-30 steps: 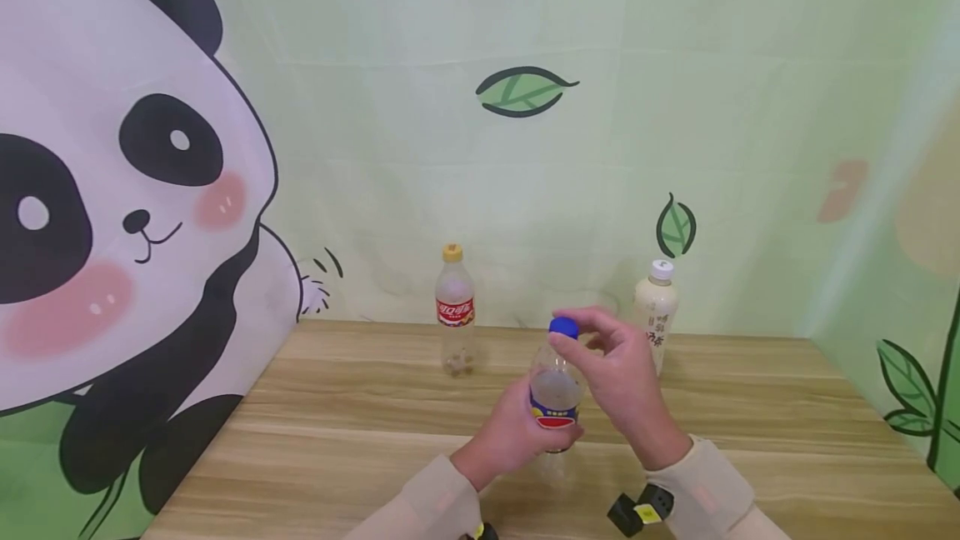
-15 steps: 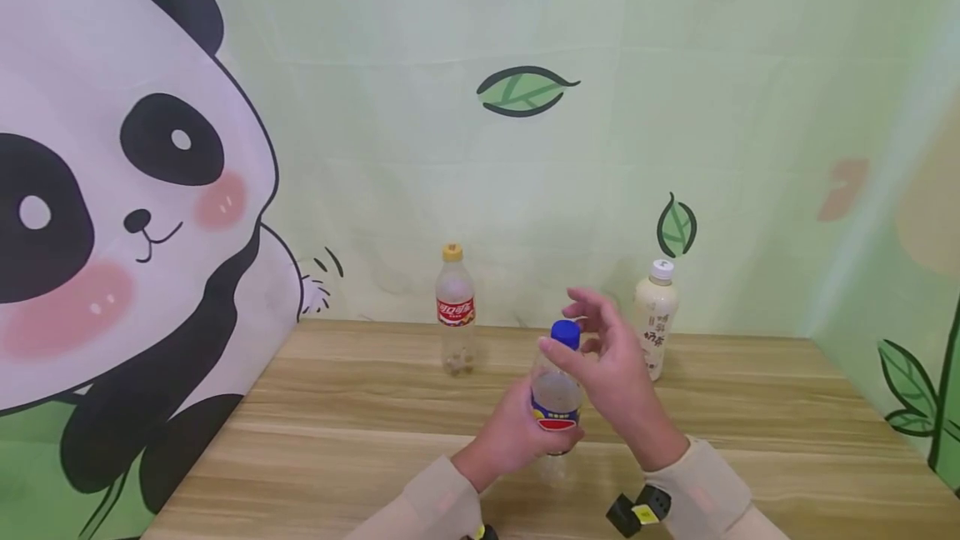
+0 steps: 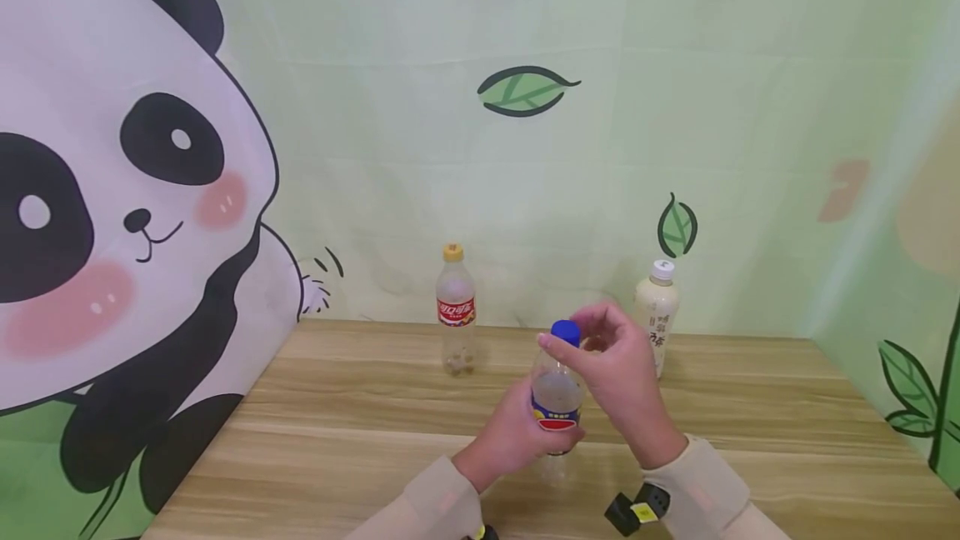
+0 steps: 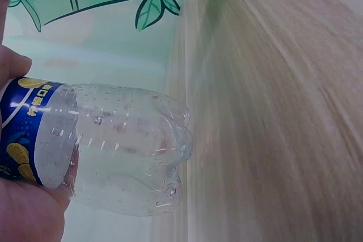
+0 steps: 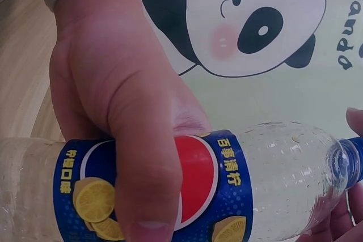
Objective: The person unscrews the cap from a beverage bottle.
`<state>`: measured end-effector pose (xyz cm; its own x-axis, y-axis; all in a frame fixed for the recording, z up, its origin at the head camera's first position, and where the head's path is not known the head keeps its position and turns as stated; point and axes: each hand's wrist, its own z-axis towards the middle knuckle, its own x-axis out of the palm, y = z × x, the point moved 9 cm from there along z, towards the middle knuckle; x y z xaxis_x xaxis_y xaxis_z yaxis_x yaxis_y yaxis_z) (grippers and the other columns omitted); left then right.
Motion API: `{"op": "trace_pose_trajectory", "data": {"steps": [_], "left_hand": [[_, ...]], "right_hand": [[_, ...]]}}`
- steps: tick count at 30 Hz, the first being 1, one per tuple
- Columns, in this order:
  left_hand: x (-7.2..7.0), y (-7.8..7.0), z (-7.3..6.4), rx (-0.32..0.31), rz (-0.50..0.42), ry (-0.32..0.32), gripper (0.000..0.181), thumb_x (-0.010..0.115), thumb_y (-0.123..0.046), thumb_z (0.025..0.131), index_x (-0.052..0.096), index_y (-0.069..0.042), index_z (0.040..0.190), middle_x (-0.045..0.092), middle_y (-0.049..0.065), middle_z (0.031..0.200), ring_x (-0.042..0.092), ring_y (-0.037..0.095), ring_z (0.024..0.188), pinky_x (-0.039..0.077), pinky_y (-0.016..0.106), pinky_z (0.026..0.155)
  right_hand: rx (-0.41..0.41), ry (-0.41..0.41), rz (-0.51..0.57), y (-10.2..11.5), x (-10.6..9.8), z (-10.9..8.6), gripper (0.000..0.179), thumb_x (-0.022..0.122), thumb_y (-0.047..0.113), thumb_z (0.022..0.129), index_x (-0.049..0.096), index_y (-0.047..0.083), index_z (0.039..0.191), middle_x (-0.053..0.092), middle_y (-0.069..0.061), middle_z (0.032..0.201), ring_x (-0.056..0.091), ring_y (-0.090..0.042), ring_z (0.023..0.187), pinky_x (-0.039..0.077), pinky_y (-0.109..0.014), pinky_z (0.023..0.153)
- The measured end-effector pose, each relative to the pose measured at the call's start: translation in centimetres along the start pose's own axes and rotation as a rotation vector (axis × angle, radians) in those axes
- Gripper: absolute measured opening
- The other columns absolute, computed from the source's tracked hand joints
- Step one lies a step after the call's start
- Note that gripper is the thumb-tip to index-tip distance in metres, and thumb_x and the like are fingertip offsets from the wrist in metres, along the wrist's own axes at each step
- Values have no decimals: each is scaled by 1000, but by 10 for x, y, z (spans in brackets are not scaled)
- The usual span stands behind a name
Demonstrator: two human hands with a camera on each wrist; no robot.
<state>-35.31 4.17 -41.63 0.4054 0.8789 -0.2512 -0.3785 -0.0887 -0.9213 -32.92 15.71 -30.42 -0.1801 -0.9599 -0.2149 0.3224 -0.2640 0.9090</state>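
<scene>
- Bottle [image 3: 557, 392] with blue cap [image 3: 566, 332]: nearly upright, over table [image 3: 300, 440]; base contact cannot be told
- Left hand [image 3: 516, 433]: fingers clamped round bottle at blue label [image 5: 237, 196]
- Right hand [image 3: 624, 373]: thumb and bent fingers about blue cap; whether they pinch it cannot be told
- Yellow-capped bottle [image 3: 455, 315], white-capped bottle [image 3: 659, 294]: upright, farther back

A clear bottle [image 3: 456, 311] with a yellow cap is standing upright just below the frame's centre, and a cream bottle [image 3: 657, 302] with a white cap right of it. A wooden table [image 3: 337, 407] is spanning the bottom. A printed panda [image 3: 150, 290] is filling the left, and a leaf [image 3: 525, 92] is showing at upper centre on the pale green backdrop [image 3: 375, 148].
</scene>
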Motion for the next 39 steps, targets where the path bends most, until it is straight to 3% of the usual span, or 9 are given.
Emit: {"op": "trace_pose_trajectory", "data": {"steps": [12, 21, 39], "left_hand": [[-1, 3, 0, -34, 1, 5, 59, 87, -18, 80, 54, -23, 129, 69, -4, 111, 65, 11, 98, 53, 28, 95], [-1, 2, 0, -30, -6, -2, 57, 87, -16, 79, 55, -21, 126, 69, -4, 108, 66, 11, 96, 53, 28, 93], [-4, 2, 0, -44, -25, -14, 59, 87, -17, 78, 56, -22, 128, 70, -4, 109, 66, 11, 96, 54, 29, 92]], "right_hand": [[17, -24, 9, -1, -2, 0, 42, 90, 33, 78, 68, 8, 103, 69, -4, 101, 60, -23, 87, 50, -28, 78], [5, 3, 30, 1, -1, 0, 37, 88, 31, 81, 73, 8, 106, 71, -3, 103, 60, -22, 90, 50, -28, 79], [-93, 66, 48, 4, 4, 1, 27, 79, 19, 90, 75, 10, 115, 73, 3, 105, 61, -24, 93, 52, -30, 81]]}}
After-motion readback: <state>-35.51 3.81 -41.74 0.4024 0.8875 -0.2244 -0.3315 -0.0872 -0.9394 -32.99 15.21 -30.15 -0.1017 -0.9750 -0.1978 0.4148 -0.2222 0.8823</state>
